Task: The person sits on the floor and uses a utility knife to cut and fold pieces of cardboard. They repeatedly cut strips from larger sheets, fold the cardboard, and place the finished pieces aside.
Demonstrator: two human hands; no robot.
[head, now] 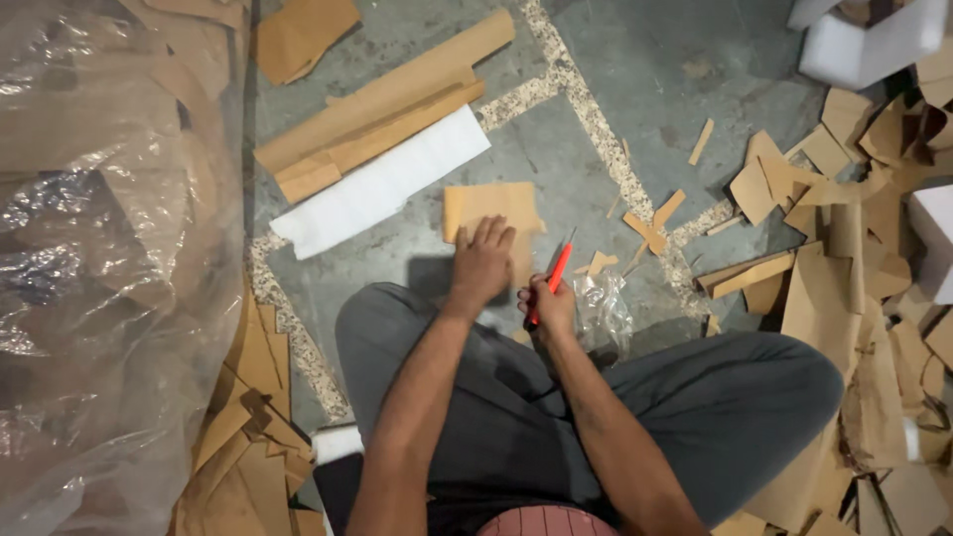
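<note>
You sit cross-legged on the floor in grey trousers [695,397], both forearms reaching out in front of you. Your right hand [551,303] is curled shut around a red-handled knife [556,273], whose thin blade points up and away from you, just beside the right edge of the cardboard piece. A crumpled bit of clear plastic [606,308] lies on the floor just right of that hand. Your left hand [483,266] lies flat and open, fingers spread, pressing down on a small square cardboard piece [493,210] that rests on the grey stone floor [397,268] straight ahead of your knees. Beyond it to the left, a white foam strip [382,184] lies at a slant, touching a long folded cardboard strip [382,109] just behind it. Small cardboard scraps [650,223] are scattered to the right of the piece, and a heap of larger offcuts [854,199] fills the right side. A big clear plastic bag [109,248] stuffed with cardboard takes up the left.
</note>
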